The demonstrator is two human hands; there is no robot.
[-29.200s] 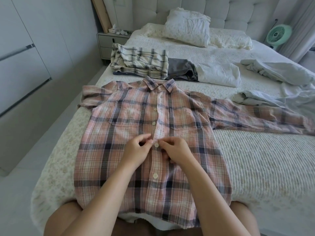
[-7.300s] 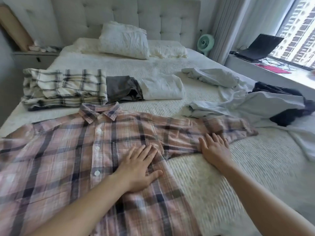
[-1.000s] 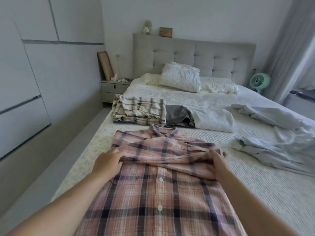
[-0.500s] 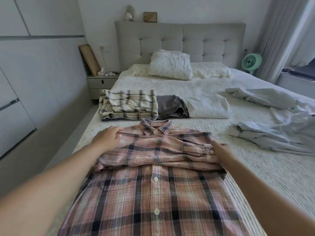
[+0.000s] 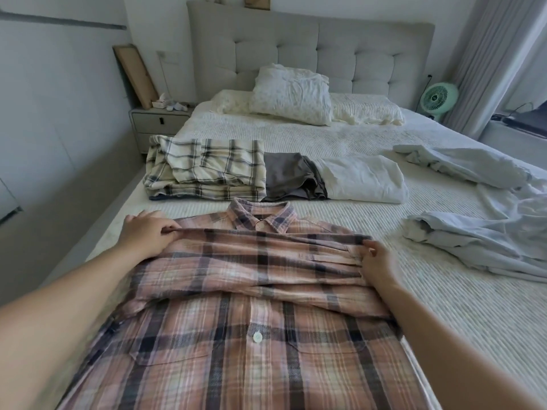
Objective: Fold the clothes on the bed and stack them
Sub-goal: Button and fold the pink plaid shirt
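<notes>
The pink plaid shirt is shown on the bed, buttoned side up, its sleeves folded across the chest. Compared with half a second earlier, the folded band has been carried closer to the collar. Its left edge is pinched by the left hand; its right edge is gripped by the right hand. A lengthwise fold is judged to be next. Beyond lie a folded checked garment, grey and white items; pale blue clothes remain unfolded.
</notes>
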